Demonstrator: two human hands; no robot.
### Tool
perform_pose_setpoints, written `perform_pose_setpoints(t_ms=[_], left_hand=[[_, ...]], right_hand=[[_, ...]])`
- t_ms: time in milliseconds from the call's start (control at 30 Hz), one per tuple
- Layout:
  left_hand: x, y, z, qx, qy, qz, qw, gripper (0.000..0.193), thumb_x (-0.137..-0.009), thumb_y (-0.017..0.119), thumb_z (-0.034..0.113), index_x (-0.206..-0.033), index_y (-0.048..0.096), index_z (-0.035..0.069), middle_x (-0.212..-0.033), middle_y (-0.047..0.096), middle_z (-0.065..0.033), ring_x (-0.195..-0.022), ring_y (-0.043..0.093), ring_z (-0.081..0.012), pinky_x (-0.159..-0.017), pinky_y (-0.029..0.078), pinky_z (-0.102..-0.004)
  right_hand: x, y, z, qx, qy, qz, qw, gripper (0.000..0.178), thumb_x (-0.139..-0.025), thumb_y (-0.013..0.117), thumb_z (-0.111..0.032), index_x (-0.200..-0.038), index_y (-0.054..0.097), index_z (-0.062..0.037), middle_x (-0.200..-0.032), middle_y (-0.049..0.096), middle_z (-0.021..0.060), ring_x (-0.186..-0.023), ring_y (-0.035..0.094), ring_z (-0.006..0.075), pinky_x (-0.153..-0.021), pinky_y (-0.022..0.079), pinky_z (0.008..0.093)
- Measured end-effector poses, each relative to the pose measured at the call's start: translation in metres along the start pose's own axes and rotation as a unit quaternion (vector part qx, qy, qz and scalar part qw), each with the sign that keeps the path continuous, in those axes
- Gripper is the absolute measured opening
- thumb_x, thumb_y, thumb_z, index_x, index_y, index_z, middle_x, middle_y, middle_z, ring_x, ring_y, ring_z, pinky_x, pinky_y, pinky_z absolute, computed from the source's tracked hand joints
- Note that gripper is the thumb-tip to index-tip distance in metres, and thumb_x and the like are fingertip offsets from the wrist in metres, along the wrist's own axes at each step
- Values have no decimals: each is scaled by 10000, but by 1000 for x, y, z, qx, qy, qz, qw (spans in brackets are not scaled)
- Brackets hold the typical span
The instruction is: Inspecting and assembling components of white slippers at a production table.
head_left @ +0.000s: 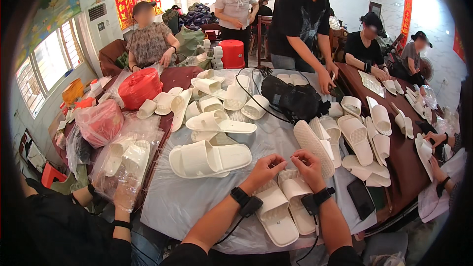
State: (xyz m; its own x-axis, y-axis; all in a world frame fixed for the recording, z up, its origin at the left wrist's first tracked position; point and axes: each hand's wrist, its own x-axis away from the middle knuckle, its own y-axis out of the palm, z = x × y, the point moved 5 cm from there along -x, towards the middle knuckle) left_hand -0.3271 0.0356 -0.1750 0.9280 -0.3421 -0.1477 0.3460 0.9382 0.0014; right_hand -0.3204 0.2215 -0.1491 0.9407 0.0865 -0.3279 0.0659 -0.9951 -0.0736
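Both my hands are raised over a pair of white slide slippers (277, 219) that lies side by side at the table's near edge, toes away from me. My left hand (266, 168) is closed in a pinch, fingertips turned toward the other hand. A small gap away, my right hand (307, 166) pinches too, its fingers curled together. Whatever they grip, if anything, is too small to make out. Just beyond the right hand a slipper (313, 144) leans with its sole showing. Left of my hands lies another white slipper pair (209, 160).
Loose white slippers (212, 122) cover much of the plastic-covered table (162, 194). A black bag (288, 96) with cables lies at the back, and a black phone (361, 198) at the right. Co-workers handle slippers on both sides; a bagged pair (129, 157) is at left.
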Motion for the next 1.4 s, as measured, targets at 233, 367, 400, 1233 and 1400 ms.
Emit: perform_pose_setpoints(t_ms=[233,367,400,1233,1400], left_hand=[[-2,-5,-7,15,8,48,999,181,-1008,673,170,-1070,678,0,-925,725,-35,-830,644,-85,-754,518,-247],[-1,-4,-6,18,2,43,999,185,-1008,675,175,-1069,675,1,-919,723,-33,-831,648,-88,-752,518,-248],[-1,-5,-8,15,-1,34,999,191,-1016,671,189,-1100,669,17,-944,708,-14,-849,638,-76,-761,510,-239],[0,-4,-5,18,-13,20,1000,201,-1030,657,223,-1123,662,45,-946,685,11,-837,600,-54,-727,481,-223],[-1,-4,-8,32,-7,42,999,198,-1021,660,197,-1085,668,10,-917,711,-14,-819,620,-67,-708,494,-234]], right_hand=[[6,9,-19,-86,62,-52,993,403,-930,699,-50,-1323,613,-28,-1155,705,40,-816,605,95,-800,498,230],[2,11,-24,-73,0,-2,997,448,-942,686,-59,-1378,589,-32,-1152,711,60,-863,611,98,-815,499,236],[2,13,-28,-79,2,7,997,443,-958,666,-64,-1392,582,-35,-1145,717,61,-864,604,83,-782,482,224],[5,5,-24,-67,37,5,997,439,-998,635,-92,-1423,546,-24,-836,698,45,-762,597,69,-705,460,202],[5,15,-35,-99,40,11,994,437,-993,638,-81,-1418,550,-22,-832,691,34,-771,608,76,-706,459,212]])
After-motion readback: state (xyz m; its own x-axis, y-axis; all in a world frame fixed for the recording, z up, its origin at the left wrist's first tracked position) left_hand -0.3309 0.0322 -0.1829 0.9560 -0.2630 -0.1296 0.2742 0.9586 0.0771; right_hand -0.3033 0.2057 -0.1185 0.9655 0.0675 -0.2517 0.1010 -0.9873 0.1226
